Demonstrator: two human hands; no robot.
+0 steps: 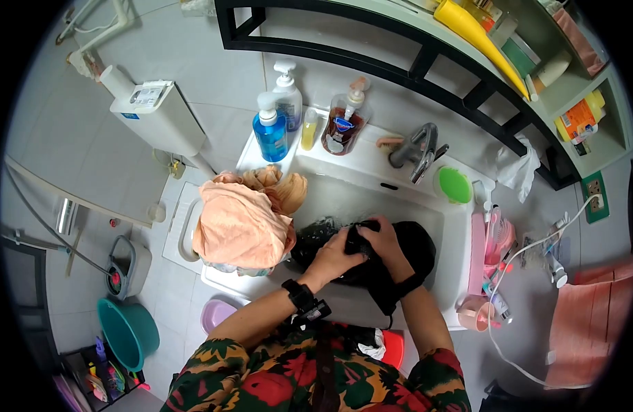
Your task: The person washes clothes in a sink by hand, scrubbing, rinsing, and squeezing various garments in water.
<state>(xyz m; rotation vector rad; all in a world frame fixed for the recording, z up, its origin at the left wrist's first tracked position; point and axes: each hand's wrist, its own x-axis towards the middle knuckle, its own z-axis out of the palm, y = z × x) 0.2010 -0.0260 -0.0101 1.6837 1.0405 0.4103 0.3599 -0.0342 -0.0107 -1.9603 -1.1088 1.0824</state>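
Observation:
A wet black cloth [414, 255] lies bunched in the white sink [337, 192], with part of it in water on the left and some draped over the front rim. My left hand [335, 259] is closed on a fold of it. Close beside, my right hand [383, 240] also has its fingers wrapped round a bunched piece. Some fingertips are hidden in the fabric. To the left, a heap of peach cloth [241, 223] sits on the sink's side ledge, a yellowish-brown cloth [285, 190] behind it.
Pump bottles, one a blue soap bottle [270, 130], line the back ledge by the chrome faucet [418, 152]. A green cup [454, 185] stands right of it. A black metal frame [426, 58] overhangs the wall side. A teal basin [129, 334] is on the floor.

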